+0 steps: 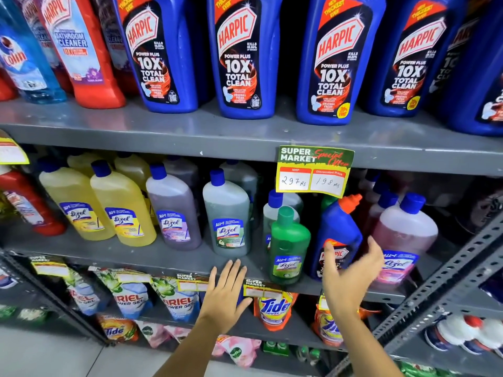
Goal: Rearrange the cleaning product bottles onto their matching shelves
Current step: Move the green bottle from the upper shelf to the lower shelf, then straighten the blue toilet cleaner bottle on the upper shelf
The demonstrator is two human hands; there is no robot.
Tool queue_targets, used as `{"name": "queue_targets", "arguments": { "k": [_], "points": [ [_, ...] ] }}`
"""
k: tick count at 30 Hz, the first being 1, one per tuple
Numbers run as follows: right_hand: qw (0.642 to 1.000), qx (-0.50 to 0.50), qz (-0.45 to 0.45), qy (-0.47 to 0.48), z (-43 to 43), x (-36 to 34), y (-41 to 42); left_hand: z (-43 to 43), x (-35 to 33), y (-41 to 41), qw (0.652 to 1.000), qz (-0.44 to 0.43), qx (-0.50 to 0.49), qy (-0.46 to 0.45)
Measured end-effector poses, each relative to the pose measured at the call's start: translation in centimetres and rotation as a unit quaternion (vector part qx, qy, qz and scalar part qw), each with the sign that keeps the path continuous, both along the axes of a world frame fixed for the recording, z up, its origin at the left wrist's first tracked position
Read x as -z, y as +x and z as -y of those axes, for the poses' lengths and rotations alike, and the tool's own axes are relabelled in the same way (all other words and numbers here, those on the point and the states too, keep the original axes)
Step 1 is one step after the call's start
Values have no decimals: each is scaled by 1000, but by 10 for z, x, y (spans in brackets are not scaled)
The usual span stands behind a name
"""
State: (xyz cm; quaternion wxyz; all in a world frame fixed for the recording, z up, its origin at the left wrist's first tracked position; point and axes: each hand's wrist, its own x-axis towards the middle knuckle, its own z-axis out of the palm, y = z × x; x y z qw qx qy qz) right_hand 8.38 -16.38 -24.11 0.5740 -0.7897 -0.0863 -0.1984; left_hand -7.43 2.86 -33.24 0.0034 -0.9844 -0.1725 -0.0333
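two bare forearms come up from the bottom of the frame. left hand [227, 291] lower centre, flat, fingers spread and straight, gripping nothing; fingertips reach the front lip of the middle shelf [163, 261]; cannot tell if they touch it. right hand [351, 276] lower right, blurred, fingers loosely curled and apart, thumb up, empty; it lies across the lower label of the small blue bottle [339, 235], contact unclear.

small blue bottle: glossy plastic, angled orange cap, stands right of centre on the middle shelf, just beside a green bottle [290, 246] with a round green cap, translucent, rounded shoulders. further left along the shelf: grey-green bottle [227, 216], purple bottle [174, 210], yellow bottles [122, 208], all clear plastic with blue caps. pink bottle [405, 232] at right.

top shelf [190, 131], grey painted metal, scuffed: row of large blue bottles [242, 55], glossy, dark labels; red bottle [81, 50] upper left. yellow paper price tag [315, 171] hangs from its edge. soft pouches [273, 308] below.
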Motion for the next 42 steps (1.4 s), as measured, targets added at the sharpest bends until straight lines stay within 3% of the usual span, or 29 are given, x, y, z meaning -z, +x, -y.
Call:
{"name": "queue_targets", "arguments": {
  "k": [13, 18, 20, 23, 25, 27, 32, 35, 42],
  "points": [
    [995, -9, -98, -12, -12, 1, 27, -3, 2, -3, 999, -33, 1, 16],
    [998, -15, -44, 36, 10, -23, 2, 23, -38, -10, 993, 118, 12, -8],
    [998, -21, -22, 54, 23, -44, -11, 32, -79, -3, 974, 219, 49, -10],
    [996, -16, 30, 82, 44, -89, -30, 36, -169, 15, 889, 436, 138, 22],
    [990, -33, 85, 109, 56, -127, -38, 34, -234, 29, 840, 512, 167, 63],
    [979, -61, 151, 125, 66, -167, -38, 27, -285, 45, 840, 507, 163, 101],
    [960, -71, 237, 132, 77, -266, -11, 12, -326, 73, 933, 325, 91, 122],
    [965, -47, 245, 85, 66, -317, 16, 13, -325, 74, 930, 334, 93, 119],
    [991, -36, 123, -38, 34, -353, 77, 13, -322, 72, 918, 364, 101, 122]
  ]
}}
